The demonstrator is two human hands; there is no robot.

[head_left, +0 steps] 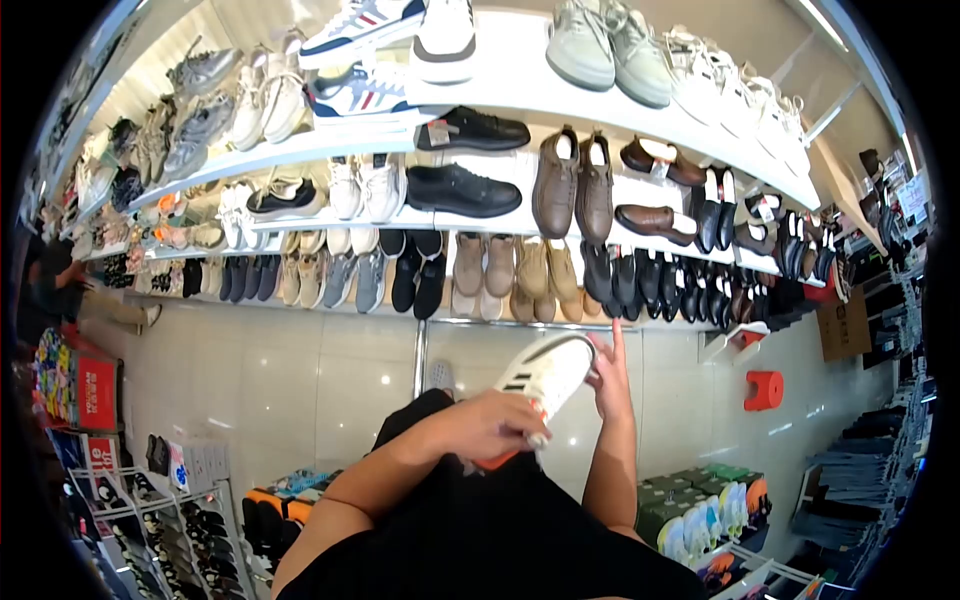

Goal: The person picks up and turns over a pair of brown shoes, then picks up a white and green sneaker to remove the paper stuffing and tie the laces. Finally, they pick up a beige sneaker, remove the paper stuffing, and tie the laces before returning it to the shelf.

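Both hands hold one shoe, a white sneaker [545,375] with black side stripes and an orange sole edge, low centre of the head view, in front of the person's black top. The left hand [490,425] is clenched around the heel end from above, fingers wrapped over the rear and knuckles toward the camera; orange shows just under the fingers. The right hand [608,375] grasps the toe end from the far side, palm against the shoe and index finger sticking up straight above it. The sneaker is tilted, toe up and to the right, heel down toward the left hand, held in the air well clear of the shelves.

Behind it stands a white wall rack of shelves [560,95] packed with shoes in rows. White and grey sneakers fill the top row. Black leather shoes [462,188] lie on the middle shelf, with a pair of brown ankle boots [575,185] just beside them on the right. Tan and beige casual pairs sit on the lowest shelf, with dark dress shoes running off to the right. An orange stool [763,390] stands on the pale tiled floor, right of the hands and well apart. A red carton [97,392] sits at far left, with a wire rack [150,510] of footwear below it. Green boxes [690,490] are stacked at lower right near the right forearm. Another person crouches at far left by the shelves, small and blurred.
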